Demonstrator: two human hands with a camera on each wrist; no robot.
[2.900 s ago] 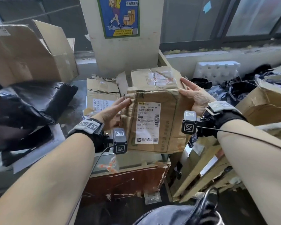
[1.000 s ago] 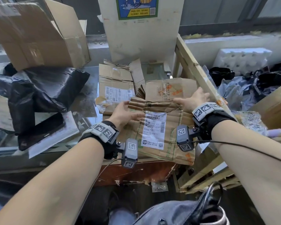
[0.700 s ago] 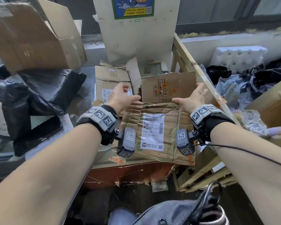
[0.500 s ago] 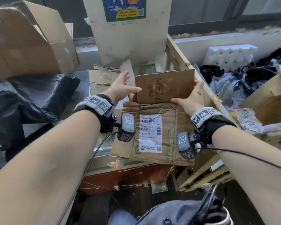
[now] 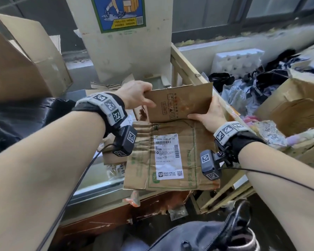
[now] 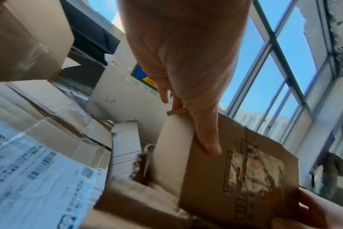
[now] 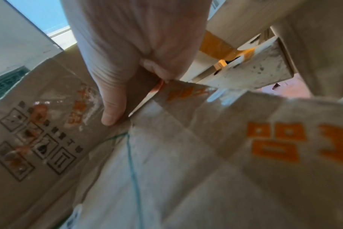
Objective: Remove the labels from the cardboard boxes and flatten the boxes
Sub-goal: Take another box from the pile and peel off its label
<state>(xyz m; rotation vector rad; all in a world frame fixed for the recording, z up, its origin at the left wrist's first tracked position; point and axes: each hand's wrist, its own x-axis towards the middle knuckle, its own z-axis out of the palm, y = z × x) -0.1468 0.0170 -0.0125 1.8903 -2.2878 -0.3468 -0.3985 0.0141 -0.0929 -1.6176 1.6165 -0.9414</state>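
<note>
Crumpled brown cardboard box [image 5: 170, 156], flattened, lies on worktop edge with white shipping label [image 5: 168, 156] up and unpeeled. Left hand [image 5: 136, 95] and right hand [image 5: 211, 115] each pinch upright brown end flap [image 5: 179, 104], thumbs in front – probably folding it flat. Wrist views alone show fingers behind flap (head view hides them).

surface: glass-topped counter [image 5: 91, 180]; on it: flattened cardboard box [image 5: 172, 156]; black bag [image 5: 16, 122]

Daylight falls through tall windows [image 6: 280, 65] behind a pale pillar [image 5: 127, 51] bearing a blue poster [image 5: 118, 13].
</note>
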